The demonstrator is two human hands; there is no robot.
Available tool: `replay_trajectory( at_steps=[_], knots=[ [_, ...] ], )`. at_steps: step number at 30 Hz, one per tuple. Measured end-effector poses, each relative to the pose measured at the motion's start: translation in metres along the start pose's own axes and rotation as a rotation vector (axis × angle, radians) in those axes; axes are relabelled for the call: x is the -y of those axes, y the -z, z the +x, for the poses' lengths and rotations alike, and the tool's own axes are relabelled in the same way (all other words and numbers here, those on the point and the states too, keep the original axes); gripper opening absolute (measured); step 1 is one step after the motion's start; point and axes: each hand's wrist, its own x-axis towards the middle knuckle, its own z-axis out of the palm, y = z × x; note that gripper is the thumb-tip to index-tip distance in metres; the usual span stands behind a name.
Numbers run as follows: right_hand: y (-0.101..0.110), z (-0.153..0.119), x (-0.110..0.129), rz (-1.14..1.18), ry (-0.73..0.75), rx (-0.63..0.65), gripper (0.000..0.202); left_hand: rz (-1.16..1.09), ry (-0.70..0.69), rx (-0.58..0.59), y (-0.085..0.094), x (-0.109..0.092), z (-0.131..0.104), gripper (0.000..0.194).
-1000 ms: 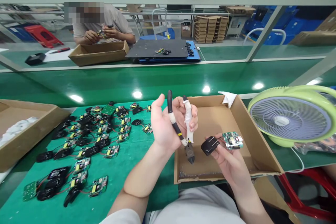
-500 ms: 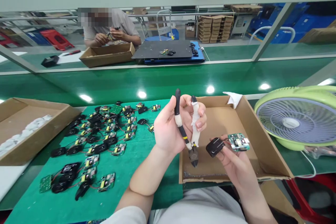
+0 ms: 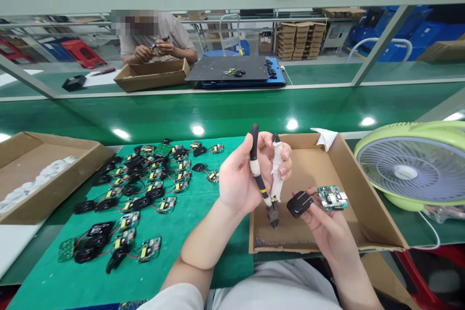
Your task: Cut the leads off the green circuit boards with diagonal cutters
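Note:
My left hand [image 3: 236, 181] is wrapped round a pair of wire cutters [image 3: 257, 174], whose handles are spread apart, one black and one bound in white tape. The cutters' jaws point down over an open cardboard box [image 3: 308, 152]. Just right of the jaws, my right hand [image 3: 325, 223] grips a small green circuit board [image 3: 331, 197] wired to a black plastic plug housing [image 3: 300, 204] with metal pins. The jaws and the housing are a little apart. Both hands hang above the box, which has fine scraps along its near edge.
Several wired boards with black housings [image 3: 141, 202] lie on the green mat [image 3: 181, 242] to the left. Beyond them is a cardboard box [image 3: 47, 147] with white pieces. A green fan [image 3: 405, 172] stands at right. A person [image 3: 170, 38] works across the bench.
The cutters have shifted slightly right and their jaws have come closer to the black housing. The view has also swung a little. Both hands keep their holds.

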Motion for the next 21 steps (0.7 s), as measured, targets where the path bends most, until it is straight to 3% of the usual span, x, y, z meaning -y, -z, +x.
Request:
replay_trajectory(
  at_steps=[21],
  knots=[
    [0.0005,-0.0020,0.0003,0.005,-0.008,-0.013,0.026,0.110,0.019,-0.020,-0.0043,0.0003,-0.0019,0.032]
  ],
)
